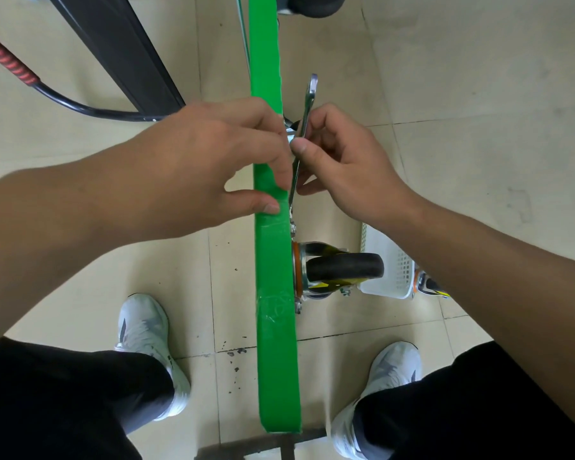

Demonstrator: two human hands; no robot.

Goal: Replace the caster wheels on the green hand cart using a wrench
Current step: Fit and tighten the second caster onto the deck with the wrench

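Wrench [302, 141] runs lengthwise beside the cart [273, 254] edge, pinched in my right hand [342, 161], jaw end toward the caster [339, 270] bolt below; left hand [213, 161] clasps the cart.

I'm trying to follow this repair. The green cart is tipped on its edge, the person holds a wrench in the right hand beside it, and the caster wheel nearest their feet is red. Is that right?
Not quite: the caster wheel is black, not red, with an orange ring by its mount. The head view shows it. The rest holds: the green cart stands on edge and the right hand holds the wrench beside it.
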